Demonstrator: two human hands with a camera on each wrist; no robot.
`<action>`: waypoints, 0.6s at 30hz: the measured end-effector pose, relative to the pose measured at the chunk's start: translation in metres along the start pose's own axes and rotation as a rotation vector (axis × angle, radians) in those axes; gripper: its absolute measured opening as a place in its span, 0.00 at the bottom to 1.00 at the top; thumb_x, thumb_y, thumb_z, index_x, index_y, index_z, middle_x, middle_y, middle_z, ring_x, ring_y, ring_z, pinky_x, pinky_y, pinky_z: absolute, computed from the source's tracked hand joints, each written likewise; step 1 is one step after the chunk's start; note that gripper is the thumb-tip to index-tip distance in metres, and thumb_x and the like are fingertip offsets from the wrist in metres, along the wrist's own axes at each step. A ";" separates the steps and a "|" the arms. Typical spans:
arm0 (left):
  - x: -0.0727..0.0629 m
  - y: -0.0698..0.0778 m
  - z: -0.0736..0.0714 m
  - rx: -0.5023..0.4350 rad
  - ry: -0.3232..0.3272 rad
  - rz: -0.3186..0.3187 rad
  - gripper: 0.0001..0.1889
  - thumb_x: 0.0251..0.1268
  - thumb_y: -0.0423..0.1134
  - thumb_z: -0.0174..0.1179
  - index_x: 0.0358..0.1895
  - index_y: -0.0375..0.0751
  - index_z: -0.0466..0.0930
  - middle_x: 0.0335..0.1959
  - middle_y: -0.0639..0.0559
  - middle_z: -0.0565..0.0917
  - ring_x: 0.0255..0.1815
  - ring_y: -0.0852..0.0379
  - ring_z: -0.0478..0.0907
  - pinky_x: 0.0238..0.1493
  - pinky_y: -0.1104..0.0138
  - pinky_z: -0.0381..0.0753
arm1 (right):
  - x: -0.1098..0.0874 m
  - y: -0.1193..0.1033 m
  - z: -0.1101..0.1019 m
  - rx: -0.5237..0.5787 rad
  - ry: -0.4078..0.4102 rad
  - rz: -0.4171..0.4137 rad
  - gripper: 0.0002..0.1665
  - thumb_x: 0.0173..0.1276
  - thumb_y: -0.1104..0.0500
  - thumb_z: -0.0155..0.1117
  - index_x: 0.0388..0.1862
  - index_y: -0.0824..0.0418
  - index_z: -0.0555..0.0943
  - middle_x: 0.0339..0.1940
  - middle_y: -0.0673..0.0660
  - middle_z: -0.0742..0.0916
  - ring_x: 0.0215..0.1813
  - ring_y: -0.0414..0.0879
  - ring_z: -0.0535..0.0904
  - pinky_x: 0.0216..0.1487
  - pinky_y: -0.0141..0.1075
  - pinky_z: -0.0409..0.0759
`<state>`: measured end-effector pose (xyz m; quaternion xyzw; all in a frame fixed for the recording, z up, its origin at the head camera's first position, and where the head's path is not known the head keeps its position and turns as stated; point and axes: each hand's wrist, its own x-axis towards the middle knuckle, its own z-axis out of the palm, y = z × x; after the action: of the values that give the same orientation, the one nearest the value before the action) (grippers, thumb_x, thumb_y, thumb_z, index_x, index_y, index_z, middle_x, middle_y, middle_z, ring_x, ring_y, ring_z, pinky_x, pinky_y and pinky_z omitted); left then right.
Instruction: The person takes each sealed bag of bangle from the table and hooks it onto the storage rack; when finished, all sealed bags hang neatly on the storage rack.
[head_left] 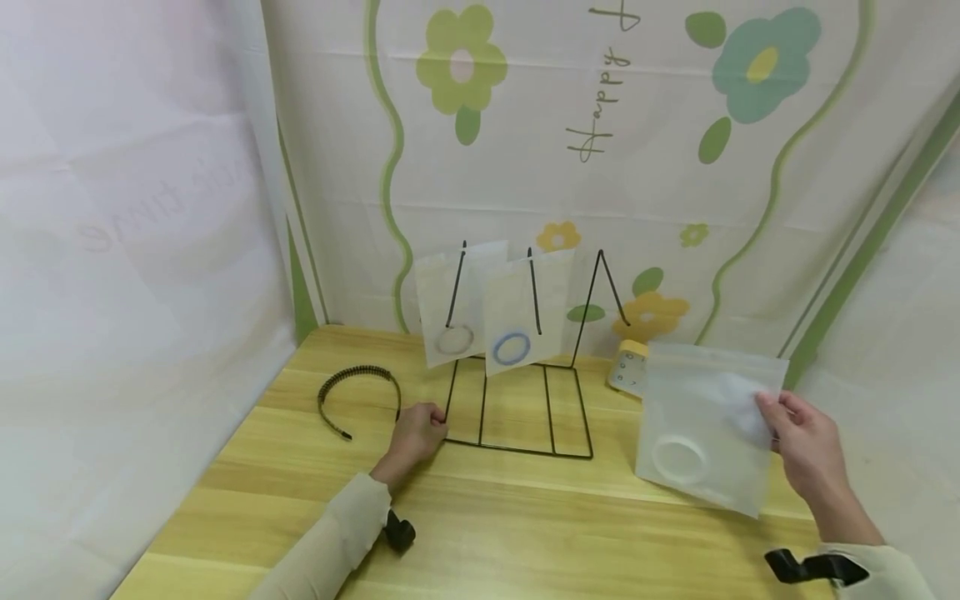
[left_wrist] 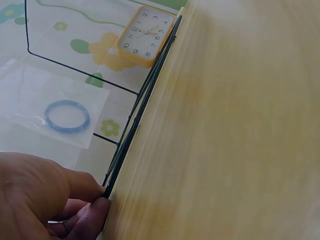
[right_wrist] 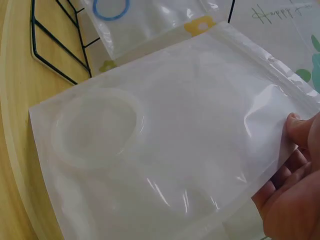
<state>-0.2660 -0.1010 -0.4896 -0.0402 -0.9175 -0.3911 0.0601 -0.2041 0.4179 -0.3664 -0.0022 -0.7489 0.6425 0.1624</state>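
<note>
My right hand [head_left: 812, 446] pinches the side edge of a frosted zip bag [head_left: 712, 408], near its top, off to the right. A white ring [right_wrist: 97, 129] shows through the bag's lower part. At the front left corner of a black wire rack [head_left: 517, 451], my left hand [head_left: 418, 432] pinches the base wire between thumb and fingers. Two similar bags hang from the rack's prongs. One bag [head_left: 551, 292] holds a blue ring [head_left: 512, 348], the other bag [head_left: 435, 292] a pale pinkish ring [head_left: 454, 339]. The right-hand prong [head_left: 613, 287] carries no bag.
A dark ridged headband [head_left: 358, 372] lies left of my left hand. Behind the held bag stands a yellow clock [left_wrist: 146, 36], partly covered in the head view. A flower-printed curtain [head_left: 480, 175] hangs behind the wooden table [head_left: 480, 533].
</note>
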 end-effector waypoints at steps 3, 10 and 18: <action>0.001 0.000 0.002 0.006 0.004 0.003 0.06 0.57 0.31 0.64 0.38 0.36 0.85 0.29 0.52 0.84 0.30 0.59 0.79 0.34 0.64 0.81 | -0.001 -0.005 0.009 0.019 -0.031 -0.060 0.09 0.72 0.59 0.61 0.31 0.60 0.80 0.24 0.44 0.84 0.26 0.35 0.77 0.23 0.30 0.78; 0.001 -0.001 0.002 0.008 0.003 -0.008 0.06 0.58 0.32 0.64 0.38 0.37 0.85 0.30 0.52 0.85 0.31 0.58 0.80 0.35 0.63 0.81 | -0.004 -0.013 0.034 -0.047 -0.115 -0.156 0.12 0.74 0.60 0.57 0.30 0.65 0.76 0.14 0.48 0.70 0.21 0.40 0.68 0.20 0.34 0.69; 0.002 -0.001 0.001 -0.003 0.004 -0.002 0.06 0.58 0.32 0.64 0.39 0.36 0.85 0.30 0.51 0.84 0.29 0.59 0.79 0.33 0.64 0.81 | -0.009 -0.033 0.061 -0.049 -0.174 -0.200 0.11 0.75 0.60 0.56 0.34 0.65 0.78 0.17 0.49 0.72 0.22 0.40 0.70 0.20 0.33 0.71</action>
<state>-0.2677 -0.1005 -0.4909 -0.0384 -0.9167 -0.3929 0.0613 -0.2042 0.3512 -0.3441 0.1243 -0.7720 0.6025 0.1598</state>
